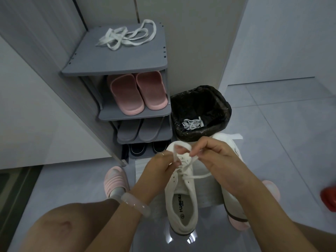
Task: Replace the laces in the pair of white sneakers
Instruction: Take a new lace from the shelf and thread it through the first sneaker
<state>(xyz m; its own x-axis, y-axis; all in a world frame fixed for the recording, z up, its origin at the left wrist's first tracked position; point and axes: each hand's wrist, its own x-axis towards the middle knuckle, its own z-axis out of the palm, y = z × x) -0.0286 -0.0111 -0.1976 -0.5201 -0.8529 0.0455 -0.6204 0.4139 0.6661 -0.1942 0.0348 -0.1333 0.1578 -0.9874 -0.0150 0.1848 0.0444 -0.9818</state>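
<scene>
— Sneakers, how many did you count?

— Two white ones. The near sneaker [181, 195] stood on a grey mat [205, 195] on the floor, its opening towards the camera. The second sneaker [229, 197] lay just right of it, mostly hidden behind the right forearm.

— And further left?

— A shoe rack [116, 67] with three lower shelves: one pair of pink slippers [137, 91], one pair of grey slippers [140, 130], one dark pair [145, 148] half cut off by the shelf above. A loose white lace bundle [127, 36] lay on top.

— The hands?

— The left hand [160, 166], wearing a ring and a pale bangle, pinched a loop of the white lace [181, 151] over the near sneaker's toe. The right hand [216, 153] pinched the same lace's other strand just beside it. The fingertips blurred together, so the exact knot was unclear.

— Anything else?

— One bin [201, 113] with a black liner, laces [192, 123] crumpled inside. At the right edge, a red thing [329, 199], cut off, unidentifiable.
</scene>
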